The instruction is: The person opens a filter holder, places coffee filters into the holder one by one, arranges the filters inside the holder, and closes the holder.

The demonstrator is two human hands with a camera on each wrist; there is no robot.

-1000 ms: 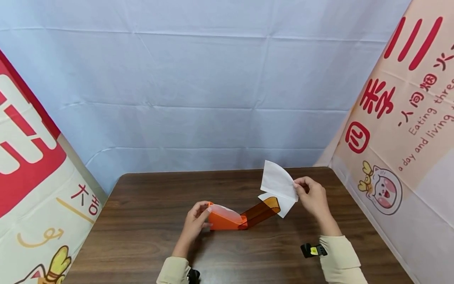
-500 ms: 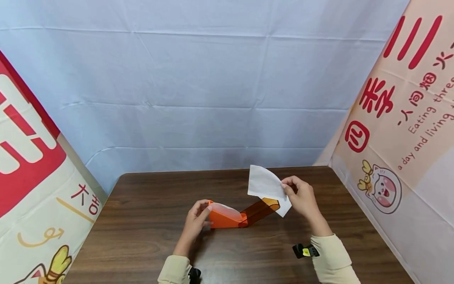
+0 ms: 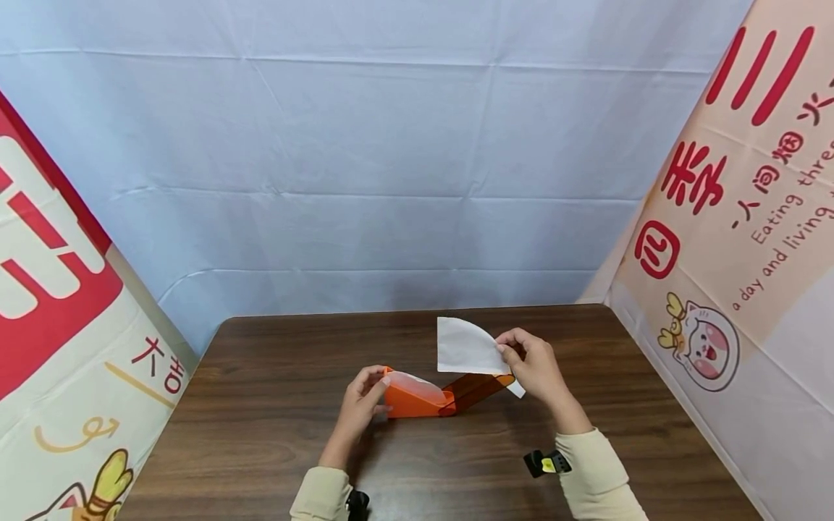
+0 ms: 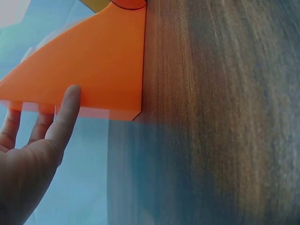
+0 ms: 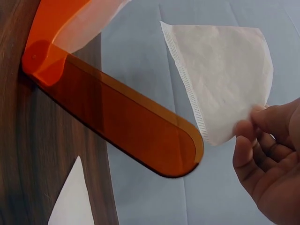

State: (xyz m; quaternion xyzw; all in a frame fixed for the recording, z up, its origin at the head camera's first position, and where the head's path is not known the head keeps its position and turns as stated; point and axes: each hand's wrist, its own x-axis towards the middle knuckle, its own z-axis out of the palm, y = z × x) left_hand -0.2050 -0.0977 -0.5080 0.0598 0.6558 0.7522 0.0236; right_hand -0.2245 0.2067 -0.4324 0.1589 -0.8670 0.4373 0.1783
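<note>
An orange filter holder [image 3: 413, 402] stands on the table, its smoky amber lid [image 5: 126, 117] swung out to the right. White paper filters [image 3: 417, 387] fill it, their curved edge showing above the side. My left hand [image 3: 357, 407] grips its tall left end; in the left wrist view the thumb [image 4: 70, 105] lies along the orange wall and the other fingers go behind. My right hand [image 3: 537, 367] pinches a white coffee filter [image 5: 220, 75] by its rounded edge. That filter has a crimped seam and is held above the lid, partly overlapping it in the head view.
Another white filter [image 5: 75, 201] lies on the dark wooden table [image 3: 274, 412], mostly hidden behind the lid in the head view. A pale blue cloth [image 3: 365, 145] hangs behind the table, with printed cloths [image 3: 704, 289] at either side.
My right hand has moved left and slightly down with the coffee filter, from right of the lid to above it. The left hand and the holder have stayed nearly still.
</note>
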